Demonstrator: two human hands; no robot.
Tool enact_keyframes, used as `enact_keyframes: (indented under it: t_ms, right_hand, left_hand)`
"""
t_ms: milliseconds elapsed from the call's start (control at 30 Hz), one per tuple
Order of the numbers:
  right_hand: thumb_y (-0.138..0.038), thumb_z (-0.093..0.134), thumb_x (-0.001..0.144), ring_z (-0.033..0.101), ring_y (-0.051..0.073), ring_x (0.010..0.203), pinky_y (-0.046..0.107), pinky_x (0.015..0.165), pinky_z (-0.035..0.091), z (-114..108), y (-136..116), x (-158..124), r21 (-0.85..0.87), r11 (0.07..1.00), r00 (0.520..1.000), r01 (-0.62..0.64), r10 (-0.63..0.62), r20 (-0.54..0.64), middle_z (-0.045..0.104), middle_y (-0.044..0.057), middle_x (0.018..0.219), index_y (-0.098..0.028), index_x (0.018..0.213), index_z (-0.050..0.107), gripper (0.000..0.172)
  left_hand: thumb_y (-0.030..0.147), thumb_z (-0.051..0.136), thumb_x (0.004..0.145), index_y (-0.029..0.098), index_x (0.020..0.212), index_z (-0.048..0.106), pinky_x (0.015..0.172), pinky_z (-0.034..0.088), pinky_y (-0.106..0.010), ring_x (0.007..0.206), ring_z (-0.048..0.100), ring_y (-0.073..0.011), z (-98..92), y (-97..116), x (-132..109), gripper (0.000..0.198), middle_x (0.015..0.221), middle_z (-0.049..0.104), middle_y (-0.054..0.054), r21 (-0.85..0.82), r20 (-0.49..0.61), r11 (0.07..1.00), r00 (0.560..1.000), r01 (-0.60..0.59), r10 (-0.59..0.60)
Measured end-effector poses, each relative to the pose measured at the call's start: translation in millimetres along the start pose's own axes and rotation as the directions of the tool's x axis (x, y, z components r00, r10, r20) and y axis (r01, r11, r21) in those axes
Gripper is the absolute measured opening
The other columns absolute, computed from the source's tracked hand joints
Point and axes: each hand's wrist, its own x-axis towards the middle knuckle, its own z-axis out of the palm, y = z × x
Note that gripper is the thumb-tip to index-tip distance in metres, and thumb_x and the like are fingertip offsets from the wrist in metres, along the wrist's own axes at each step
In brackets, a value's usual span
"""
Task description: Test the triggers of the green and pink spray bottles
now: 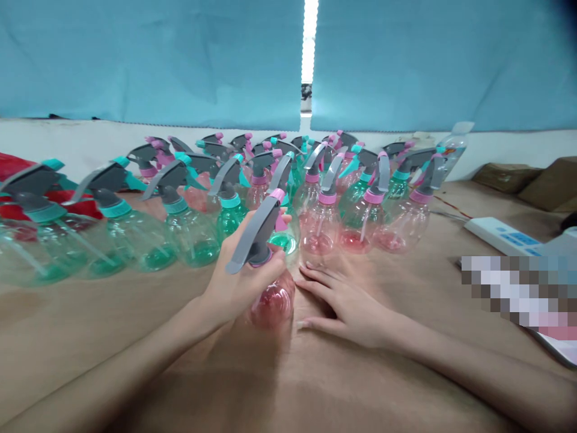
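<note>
A clear pink spray bottle (273, 300) with a grey and pink trigger head stands in front of me. My left hand (247, 264) is wrapped round its neck, just under the head. Beside the bottle's base on the right, my right hand (345, 307) rests palm down on the table with its fingers spread. Its fingertips come close to the bottle; whether they touch it I cannot tell. Right behind are more spray bottles, among them a green one (231, 225) and a pink one (319, 228).
Rows of green and pink spray bottles fill the back and left of the brown table (342, 385). At right lie a white device with blue buttons (505, 236) and a blurred-out flat object (527, 300). Brown boxes (552, 183) and a clear plastic bottle (455, 150) stand behind.
</note>
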Motion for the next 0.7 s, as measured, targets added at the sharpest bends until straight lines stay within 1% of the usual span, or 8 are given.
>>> enact_keyframes:
  t_ms: [67,167,300,433,500,600,700]
  right_hand:
    - [-0.068,0.045,0.089,0.034,0.033,0.140,0.053,0.112,0.031,0,0,0,-0.002,1.000,1.000,0.001,-0.001,0.000,0.040,0.016,0.151,-0.015,0.142,0.047,0.076]
    - [-0.068,0.044,0.089,0.036,0.033,0.139,0.054,0.112,0.030,0,-1,0,-0.041,0.999,1.000,0.010,-0.011,-0.019,0.043,0.016,0.149,-0.015,0.141,0.048,0.074]
    - [-0.066,0.041,0.092,0.038,0.034,0.137,0.057,0.113,0.023,1,-1,-1,-0.127,0.992,0.997,0.024,-0.033,-0.068,0.047,0.016,0.146,-0.016,0.138,0.052,0.070]
    - [-0.066,0.039,0.092,0.039,0.033,0.137,0.059,0.114,0.020,3,0,-1,-0.148,0.989,0.996,0.021,-0.033,-0.080,0.048,0.015,0.146,-0.018,0.138,0.052,0.068]
    - [-0.066,0.040,0.092,0.038,0.033,0.137,0.058,0.114,0.020,4,0,-2,-0.148,0.989,0.996,0.022,-0.034,-0.079,0.048,0.015,0.146,-0.017,0.138,0.052,0.068]
    - [-0.065,0.041,0.093,0.039,0.033,0.137,0.058,0.113,0.022,4,1,-2,-0.142,0.990,0.996,0.025,-0.037,-0.082,0.050,0.015,0.144,-0.017,0.137,0.053,0.066]
    - [-0.064,0.042,0.092,0.040,0.033,0.135,0.058,0.113,0.023,3,0,-1,-0.126,0.992,0.995,0.028,-0.039,-0.091,0.051,0.015,0.143,-0.018,0.137,0.054,0.065]
  left_hand:
    - [0.020,0.054,0.072,0.024,0.119,0.051,0.061,0.047,-0.029,0.063,0.054,-0.0154,-0.3,0,1,0.047,0.093,0.062,-0.003,-0.026,0.008,1.000,1.000,0.006,-0.006]
    - [0.019,0.053,0.071,0.026,0.120,0.050,0.058,0.046,-0.028,0.060,0.052,-0.0148,-1.4,0,1,0.050,0.091,0.062,-0.002,-0.007,0.024,1.000,1.000,-0.002,0.002]
    - [0.018,0.052,0.070,0.027,0.125,0.050,0.054,0.045,-0.027,0.059,0.054,-0.0150,-3.9,3,1,0.056,0.093,0.065,-0.001,0.021,0.045,1.000,0.999,-0.004,0.003]
    - [0.018,0.050,0.067,0.025,0.116,0.055,0.058,0.048,-0.028,0.062,0.056,-0.0160,-5.8,7,1,0.050,0.096,0.065,-0.002,0.002,0.045,0.999,0.998,-0.034,0.034]
    - [0.019,0.049,0.066,0.024,0.111,0.056,0.058,0.048,-0.028,0.061,0.056,-0.0163,-6.5,8,1,0.046,0.089,0.064,-0.001,0.018,0.041,0.999,0.998,-0.040,0.039]
    - [0.020,0.048,0.066,0.024,0.106,0.056,0.054,0.044,-0.028,0.060,0.054,-0.0174,-8.0,6,1,0.041,0.075,0.060,0.001,0.063,0.028,0.997,0.999,-0.042,0.040]
    - [0.019,0.048,0.066,0.024,0.102,0.055,0.054,0.042,-0.028,0.060,0.053,-0.0168,-10.2,5,1,0.037,0.072,0.058,0.002,0.078,0.052,0.995,0.997,-0.060,0.056]
